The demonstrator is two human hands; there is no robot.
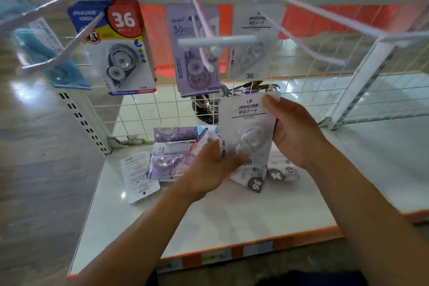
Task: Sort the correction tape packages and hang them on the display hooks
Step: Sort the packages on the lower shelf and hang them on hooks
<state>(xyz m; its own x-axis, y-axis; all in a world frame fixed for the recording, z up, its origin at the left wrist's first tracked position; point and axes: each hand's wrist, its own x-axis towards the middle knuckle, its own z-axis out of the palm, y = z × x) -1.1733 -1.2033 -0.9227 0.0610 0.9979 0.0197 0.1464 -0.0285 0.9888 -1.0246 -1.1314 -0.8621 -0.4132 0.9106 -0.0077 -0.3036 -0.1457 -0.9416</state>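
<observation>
Above the shelf, in the head view, a white package is held upright between both hands. The left hand pinches its lower left edge, and the right hand grips the top right corner and side. It looks light: a stiff card with a slick, crushable clear blister. The card edges are best to hold, leaving the hang hole free. A matching package hangs by a hook above. Loose packages lie on the shelf.

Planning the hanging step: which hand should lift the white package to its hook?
Likely right hand: it pinches the white package at its top, below the matching hung package; left hand holds the bottom.
</observation>
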